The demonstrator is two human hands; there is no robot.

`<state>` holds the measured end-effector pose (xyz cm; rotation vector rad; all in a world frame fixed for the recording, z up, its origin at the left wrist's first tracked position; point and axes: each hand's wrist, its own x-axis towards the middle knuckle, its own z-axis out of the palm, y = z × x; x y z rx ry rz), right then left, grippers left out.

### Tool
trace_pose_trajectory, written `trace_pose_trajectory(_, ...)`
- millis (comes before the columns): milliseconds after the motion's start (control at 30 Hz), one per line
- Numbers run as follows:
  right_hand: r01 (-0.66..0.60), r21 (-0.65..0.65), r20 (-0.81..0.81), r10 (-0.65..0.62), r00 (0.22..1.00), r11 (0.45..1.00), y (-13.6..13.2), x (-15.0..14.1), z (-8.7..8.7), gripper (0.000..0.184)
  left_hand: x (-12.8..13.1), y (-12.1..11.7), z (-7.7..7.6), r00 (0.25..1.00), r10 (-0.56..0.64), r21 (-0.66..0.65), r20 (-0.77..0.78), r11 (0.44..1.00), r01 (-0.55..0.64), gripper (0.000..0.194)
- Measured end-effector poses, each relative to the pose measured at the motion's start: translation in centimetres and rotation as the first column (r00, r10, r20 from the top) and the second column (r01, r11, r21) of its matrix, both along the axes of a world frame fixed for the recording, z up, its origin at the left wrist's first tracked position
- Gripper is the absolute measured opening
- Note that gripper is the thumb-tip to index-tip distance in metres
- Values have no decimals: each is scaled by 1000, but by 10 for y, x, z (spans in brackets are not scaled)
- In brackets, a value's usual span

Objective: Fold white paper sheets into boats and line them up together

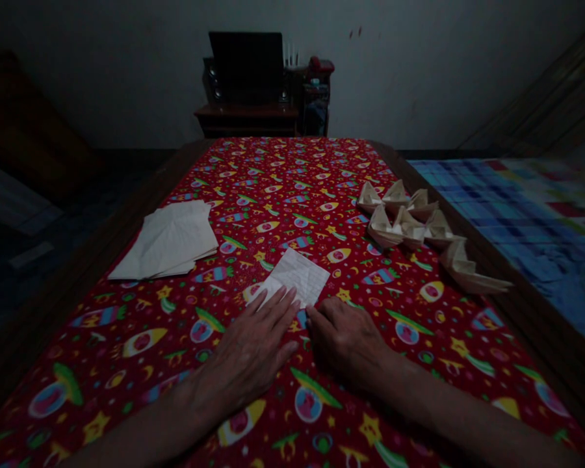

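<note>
A small folded sheet of lined paper (305, 276) lies on the red patterned cloth in front of me, set at an angle. My left hand (258, 341) rests flat over its lower left part, fingers stretched out. With fingers curled and thumb hidden, my right hand (346, 331) grips the paper at its near right corner. Off to the left is a stack of loose paper sheets (170, 240). Several folded paper boats (409, 224) stand grouped on the right, with one more paper boat (470, 270) closer to me.
The red cloth (283, 195) covers a long table with a dark wooden edge (531, 325). Beyond the far end, a dark screen (247, 65) stands on a small wooden desk (248, 114). A blue checked cover (472, 201) lies to the right of the table.
</note>
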<state>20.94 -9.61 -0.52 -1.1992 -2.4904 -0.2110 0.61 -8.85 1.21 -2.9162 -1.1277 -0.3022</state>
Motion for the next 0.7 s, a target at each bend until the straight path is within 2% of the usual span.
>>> trace_pose_trajectory(233,15,-5,3,-15,1000,1000,1,-1,0,14,-26,4,-3,998,62,51,-29,997,-60,46)
trace_pose_trajectory(367,27,-12,-1,-27,1000,1000,6,0,1,18,-30,6,-2,998,62,95,-1,994,-62,39)
trace_pose_trajectory(467,79,-41,-49,-81,996,996,20,4,8,23,-25,10,1,999,48,108,12,993,-49,34)
trace_pose_trajectory(567,246,-48,-139,-250,958,968,40,12,17,20,-21,13,4,999,32,91,43,995,-36,32)
trace_pose_trajectory(700,171,-151,-188,-198,962,974,60,22,18,26,-22,15,6,996,10,80,87,997,-17,32)
